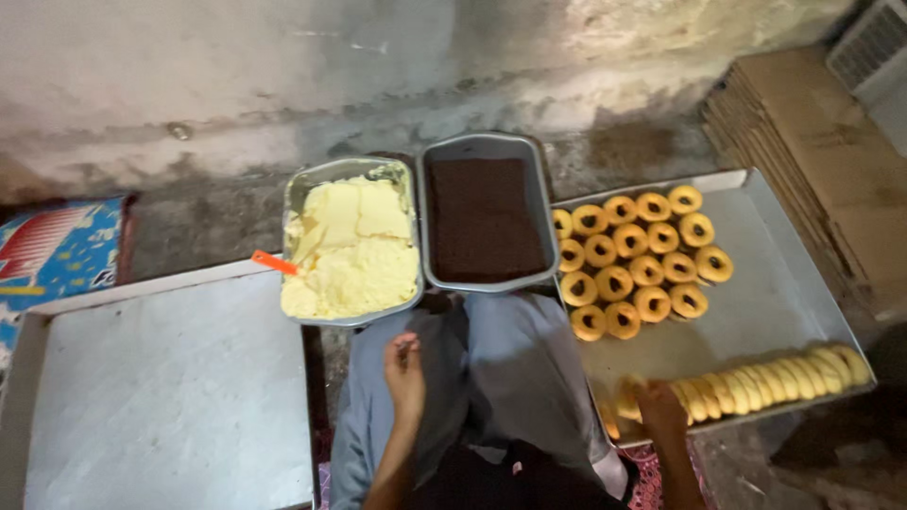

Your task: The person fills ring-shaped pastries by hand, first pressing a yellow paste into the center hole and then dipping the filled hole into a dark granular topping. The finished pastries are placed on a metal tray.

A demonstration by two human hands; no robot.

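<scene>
Right hand (659,408) is down on the near edge of the right tray (765,293), fingers curled over the near end of the row of plain rings (756,382); it looks to be pinching 1 ring but the grip itself is hidden under the knuckles, so cannot tell how tight. That row lies on edge like a stack tipped over, its long axis running from the right hand's fingers away to the right and slightly up toward the tray's far right corner. Left hand (404,370) rests over the lap on the grey trousers (510,359), fingers loosely bent with something small maybe held at the tips, too small to tell. The right hand is clearly the nearer to the row; the left is well apart, across the lap. Beyond the row on the same tray sits a cluster of filled rings (638,255) with dark centres, lying flat in about 4 loose rows, apart from the plain row. Straight ahead of the knees, 2 pans side by side: the yellow dough pan (351,247) on the left with an orange scraper (274,263) poking out its left rim, and the dark filling pan (486,219) on the right, just beside the right tray. An empty-looking left tray (161,397) lies to the left. Flattened cardboard (812,151) is stacked at far right. Nothing stands between the right hand and the row.
</scene>
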